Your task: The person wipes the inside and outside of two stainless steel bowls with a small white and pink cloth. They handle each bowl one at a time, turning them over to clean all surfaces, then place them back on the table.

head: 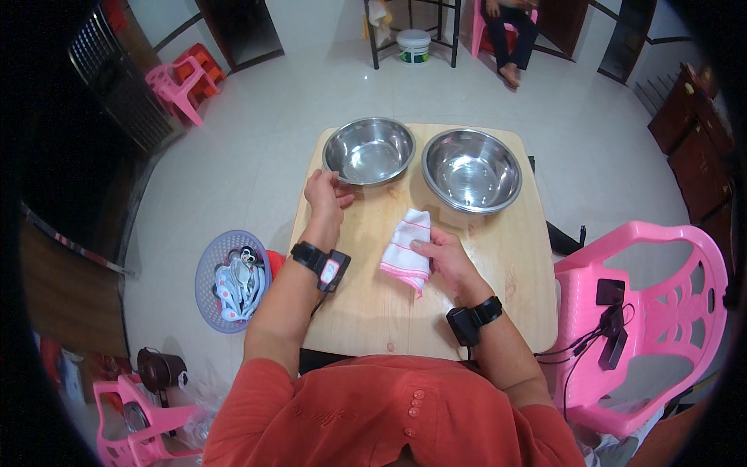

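Two places on the wooden table (362,315) hold steel bowls. A stainless steel bowl (369,153) stands at its far left, and what looks like a stack of such bowls (471,172) at its far right, with drops of water inside. My left hand (328,195) is at the near left rim of the left bowl, thumb and fingers spread; whether it touches the rim I cannot tell. My right hand (446,254) grips a folded white cloth with pink stripes (407,248) above the middle of the table, nearer than both bowls.
Left of the table, a purple plastic basket (204,280) holds spoons and other utensils. A pink plastic chair (589,344) with black devices and cables stands close on the right. Farther off are a seated person (510,35), a white bucket (414,46) and a black rack (455,35).
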`<action>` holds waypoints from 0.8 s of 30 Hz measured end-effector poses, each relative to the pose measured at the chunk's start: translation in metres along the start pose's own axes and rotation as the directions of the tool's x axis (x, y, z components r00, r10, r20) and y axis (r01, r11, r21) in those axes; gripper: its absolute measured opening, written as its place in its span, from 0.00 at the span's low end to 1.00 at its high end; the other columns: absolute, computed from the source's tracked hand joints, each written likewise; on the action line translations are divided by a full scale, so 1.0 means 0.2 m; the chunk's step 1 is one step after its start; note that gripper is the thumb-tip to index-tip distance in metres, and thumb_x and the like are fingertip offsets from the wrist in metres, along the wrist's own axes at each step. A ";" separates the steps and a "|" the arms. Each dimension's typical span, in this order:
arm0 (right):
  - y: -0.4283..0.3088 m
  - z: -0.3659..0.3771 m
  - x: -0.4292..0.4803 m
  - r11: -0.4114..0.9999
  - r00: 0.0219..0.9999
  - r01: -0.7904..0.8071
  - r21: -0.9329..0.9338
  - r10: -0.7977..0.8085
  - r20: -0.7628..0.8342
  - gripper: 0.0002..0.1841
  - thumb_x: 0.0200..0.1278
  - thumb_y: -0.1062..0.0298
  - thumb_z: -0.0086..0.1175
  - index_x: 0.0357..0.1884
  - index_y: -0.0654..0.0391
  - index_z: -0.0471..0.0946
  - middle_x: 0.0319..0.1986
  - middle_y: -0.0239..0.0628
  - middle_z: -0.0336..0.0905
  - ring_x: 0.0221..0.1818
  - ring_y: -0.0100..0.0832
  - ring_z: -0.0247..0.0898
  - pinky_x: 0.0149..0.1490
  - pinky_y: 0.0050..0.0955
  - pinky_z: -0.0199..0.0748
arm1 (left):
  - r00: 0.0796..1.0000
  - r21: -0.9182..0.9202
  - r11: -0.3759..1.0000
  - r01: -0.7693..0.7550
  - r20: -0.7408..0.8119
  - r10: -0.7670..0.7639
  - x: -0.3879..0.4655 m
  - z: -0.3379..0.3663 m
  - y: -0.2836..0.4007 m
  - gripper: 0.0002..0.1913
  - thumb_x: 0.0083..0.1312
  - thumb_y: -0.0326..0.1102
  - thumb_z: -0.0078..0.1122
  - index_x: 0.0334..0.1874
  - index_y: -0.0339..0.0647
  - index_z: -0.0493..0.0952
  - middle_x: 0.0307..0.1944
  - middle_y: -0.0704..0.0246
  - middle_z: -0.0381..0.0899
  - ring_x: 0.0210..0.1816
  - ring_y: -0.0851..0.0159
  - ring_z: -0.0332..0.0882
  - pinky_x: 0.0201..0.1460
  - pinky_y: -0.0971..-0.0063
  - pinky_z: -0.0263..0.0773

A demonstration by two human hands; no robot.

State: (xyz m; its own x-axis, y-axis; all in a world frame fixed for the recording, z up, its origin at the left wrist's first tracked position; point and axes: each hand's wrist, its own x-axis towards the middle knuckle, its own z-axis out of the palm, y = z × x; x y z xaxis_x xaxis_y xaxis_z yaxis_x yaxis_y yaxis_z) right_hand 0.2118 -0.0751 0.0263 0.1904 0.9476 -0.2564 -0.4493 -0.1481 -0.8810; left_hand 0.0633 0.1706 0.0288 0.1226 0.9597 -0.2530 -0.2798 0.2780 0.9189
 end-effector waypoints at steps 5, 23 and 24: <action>-0.01 -0.02 0.00 0.999 0.999 -0.033 -0.006 0.033 0.036 0.19 0.73 0.68 0.60 0.63 0.60 0.78 0.47 0.31 0.85 0.44 0.25 0.83 0.45 0.27 0.82 | 0.997 0.036 0.996 0.079 0.009 -0.080 -0.31 0.02 -0.10 0.13 0.68 0.35 0.54 0.51 0.39 0.74 0.35 0.61 0.79 0.29 0.60 0.81 0.29 0.69 0.78; -0.17 -0.10 -0.12 0.215 0.800 0.233 -0.948 -0.597 0.062 0.16 0.59 0.68 0.62 0.50 0.56 0.83 0.44 0.44 0.80 0.43 0.50 0.81 0.46 0.46 0.78 | 0.968 0.036 0.999 -0.032 0.249 0.022 -0.62 -0.04 -0.34 0.20 0.65 0.23 0.57 0.60 0.28 0.76 0.44 0.63 0.79 0.34 0.65 0.85 0.39 0.73 0.83; -0.21 -0.11 -0.13 0.145 0.786 0.192 -0.971 -0.615 0.064 0.15 0.59 0.69 0.61 0.49 0.56 0.83 0.43 0.44 0.79 0.43 0.51 0.80 0.46 0.47 0.78 | 0.968 0.030 0.999 -0.034 0.251 0.026 -0.62 -0.04 -0.35 0.20 0.64 0.22 0.57 0.60 0.28 0.76 0.44 0.63 0.79 0.34 0.65 0.85 0.39 0.73 0.83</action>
State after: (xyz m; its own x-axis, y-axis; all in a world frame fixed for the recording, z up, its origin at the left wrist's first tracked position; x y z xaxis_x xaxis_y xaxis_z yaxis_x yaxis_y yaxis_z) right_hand 0.2452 -0.0995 0.0622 0.3705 0.8538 0.3657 0.8189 -0.1144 -0.5625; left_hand 0.0596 0.0323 -0.0058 0.3507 0.9251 -0.1452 -0.2548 0.2435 0.9358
